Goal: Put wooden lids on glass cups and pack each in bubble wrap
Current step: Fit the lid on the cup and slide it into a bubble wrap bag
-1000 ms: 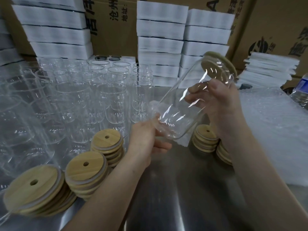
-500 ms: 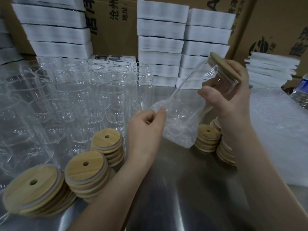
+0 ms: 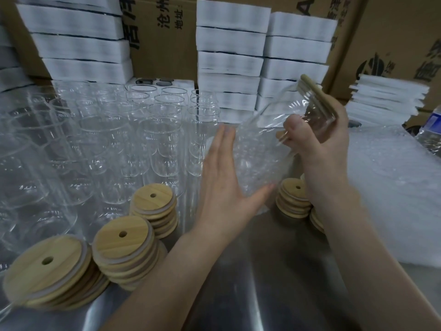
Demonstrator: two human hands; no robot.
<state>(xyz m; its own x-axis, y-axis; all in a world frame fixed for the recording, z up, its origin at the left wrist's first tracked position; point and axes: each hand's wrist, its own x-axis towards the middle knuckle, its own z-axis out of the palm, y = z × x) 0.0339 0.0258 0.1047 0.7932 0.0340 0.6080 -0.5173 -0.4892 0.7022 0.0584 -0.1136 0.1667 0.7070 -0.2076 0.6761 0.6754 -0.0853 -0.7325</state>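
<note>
A glass cup [image 3: 317, 113] with a wooden lid [image 3: 312, 88] on its mouth is tilted up to the right, its lower part inside a bubble-wrap bag [image 3: 257, 154]. My right hand [image 3: 319, 142] grips the cup just below the lid, thumb across the glass. With straight fingers, my left hand [image 3: 226, 177] lies flat against the bag's left side, thumb under its bottom. Stacks of wooden lids with holes [image 3: 124, 244] sit at the lower left, and more lids [image 3: 292, 197] lie under the bag.
Many bare glass cups [image 3: 157, 130] crowd the left half of the steel table [image 3: 250, 283]. Loose bubble-wrap bags [image 3: 391, 185] cover the right side. White foam stacks [image 3: 229, 51] and cardboard boxes [image 3: 391, 37] line the back. A water bottle [image 3: 433, 130] stands far right.
My left hand has let go its pinch on the bag and flattened against its side. The bag has slid further up the cup, and the cup has shifted slightly right.
</note>
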